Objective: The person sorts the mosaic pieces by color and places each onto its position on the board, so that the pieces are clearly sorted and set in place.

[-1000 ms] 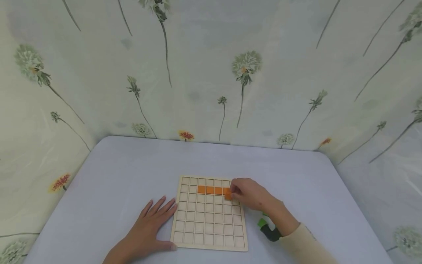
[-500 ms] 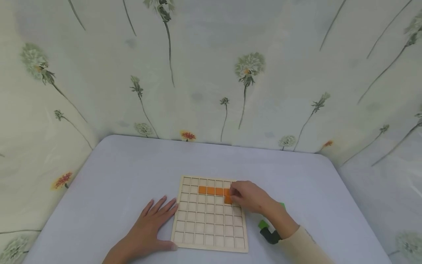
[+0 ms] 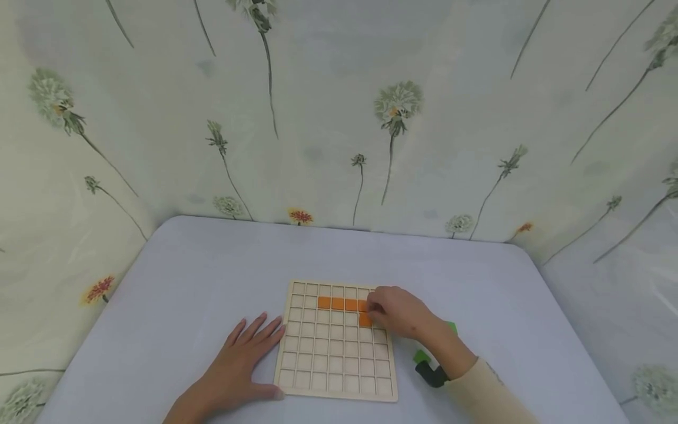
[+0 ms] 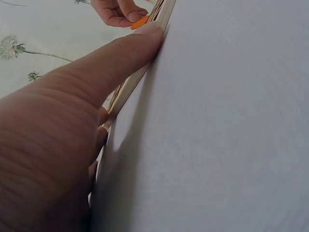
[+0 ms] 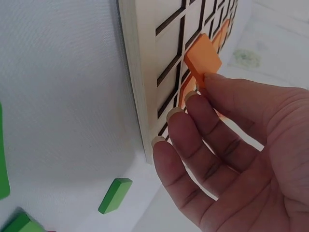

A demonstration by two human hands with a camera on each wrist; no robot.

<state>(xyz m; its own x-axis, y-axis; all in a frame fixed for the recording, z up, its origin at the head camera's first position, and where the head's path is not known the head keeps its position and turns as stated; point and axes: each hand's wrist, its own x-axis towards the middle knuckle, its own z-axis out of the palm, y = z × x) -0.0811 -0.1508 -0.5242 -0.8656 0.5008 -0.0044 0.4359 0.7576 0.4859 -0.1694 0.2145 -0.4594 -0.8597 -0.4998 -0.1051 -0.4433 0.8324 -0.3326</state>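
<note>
A light wooden grid board (image 3: 336,396) lies on the table with orange square tiles (image 3: 337,304) along its second row from the far edge. Near the right end of that row, my right hand (image 3: 399,312) pinches an orange tile (image 5: 203,59) between thumb and finger. In the right wrist view this tile is tilted over the cells, while the other fingers curve beside the board's rim. My left hand (image 3: 235,365) lies spread on the table, fingertips and thumb at the board's left edge. The left wrist view shows its thumb (image 4: 116,63) along the rim.
Right of the board lie a dark curved piece (image 3: 433,375) with a green block (image 3: 421,356) at its end and another green block (image 3: 451,327), partly behind the right forearm. A flower-patterned curtain (image 3: 318,118) stands behind the white table (image 3: 228,259).
The right hand has shifted the orange tile slightly toward the near side of the board. More of the green block behind the forearm shows. The left hand has stayed in place.
</note>
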